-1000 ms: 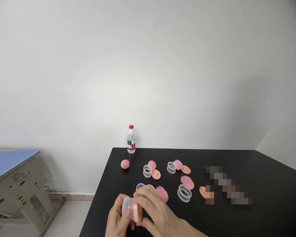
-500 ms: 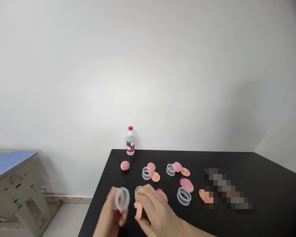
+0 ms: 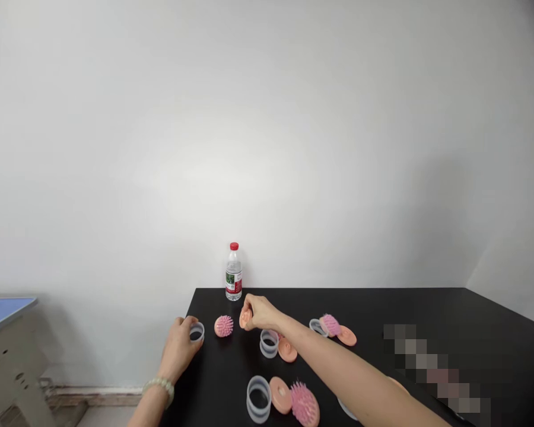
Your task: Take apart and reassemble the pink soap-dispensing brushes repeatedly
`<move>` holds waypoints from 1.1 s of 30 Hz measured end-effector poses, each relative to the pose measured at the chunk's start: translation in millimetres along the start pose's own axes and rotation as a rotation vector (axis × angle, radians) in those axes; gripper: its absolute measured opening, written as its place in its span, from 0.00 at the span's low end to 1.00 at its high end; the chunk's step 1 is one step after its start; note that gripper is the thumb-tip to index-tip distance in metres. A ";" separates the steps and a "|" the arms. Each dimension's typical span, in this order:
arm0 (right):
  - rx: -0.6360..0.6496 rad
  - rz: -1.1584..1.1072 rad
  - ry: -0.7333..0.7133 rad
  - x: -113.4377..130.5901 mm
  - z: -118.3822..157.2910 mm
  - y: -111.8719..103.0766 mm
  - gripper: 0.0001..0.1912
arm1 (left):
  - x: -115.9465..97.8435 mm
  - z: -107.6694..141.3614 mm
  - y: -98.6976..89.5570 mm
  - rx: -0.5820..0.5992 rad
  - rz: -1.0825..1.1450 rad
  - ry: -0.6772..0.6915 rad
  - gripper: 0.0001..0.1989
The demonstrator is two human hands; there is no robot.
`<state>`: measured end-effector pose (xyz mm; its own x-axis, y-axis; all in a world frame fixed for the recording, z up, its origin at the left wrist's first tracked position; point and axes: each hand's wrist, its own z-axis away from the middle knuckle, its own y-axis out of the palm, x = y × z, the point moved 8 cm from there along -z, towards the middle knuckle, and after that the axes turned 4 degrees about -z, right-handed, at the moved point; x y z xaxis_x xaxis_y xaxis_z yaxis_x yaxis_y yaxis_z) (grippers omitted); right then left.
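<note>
My left hand (image 3: 176, 351) pinches a clear plastic ring (image 3: 197, 332) at the far left of the black table. Between the thumb and fingers of my right hand (image 3: 261, 312) is a peach oval cap (image 3: 245, 318), held just above or at the tabletop; I cannot tell which. A pink bristle brush head (image 3: 223, 326) lies between the two hands. Below my right hand sit another clear ring (image 3: 269, 344) and a peach cap (image 3: 287, 350), with pink bristles partly hidden behind them. Closer to me are a clear ring (image 3: 258, 400), a peach cap (image 3: 280, 395) and a bristle brush head (image 3: 305, 404).
A water bottle with a red cap (image 3: 234, 271) stands at the back edge by the wall. Farther right lie a brush head (image 3: 330, 324) and a cap (image 3: 347, 335). My right forearm covers other pieces. A pixelated patch hides something at the right.
Both hands have reached forward to the far left part of the table, the left carrying the clear ring, the right the peach cap. The view has shifted, and the bottle appears lower.
</note>
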<state>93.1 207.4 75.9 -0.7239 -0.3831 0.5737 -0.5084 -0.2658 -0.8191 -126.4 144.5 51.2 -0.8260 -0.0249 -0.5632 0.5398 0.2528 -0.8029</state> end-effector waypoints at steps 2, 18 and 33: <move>0.095 0.075 0.015 -9.6 -13.4 16.7 0.10 | 1.9 -8.1 9.3 0.038 -0.024 -0.016 0.17; 0.105 0.361 -0.125 11.7 -27.3 59.7 0.13 | -8.8 -5.8 40.6 0.170 0.005 0.057 0.23; -0.336 -0.103 -0.506 57.5 164.9 -38.4 0.04 | 11.3 88.7 1.7 -0.157 0.227 0.199 0.26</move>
<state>147.8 49.7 139.9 -0.3935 -0.7647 0.5102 -0.7428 -0.0625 -0.6666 -120.4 58.8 26.1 -0.7114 0.2344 -0.6625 0.6948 0.3765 -0.6128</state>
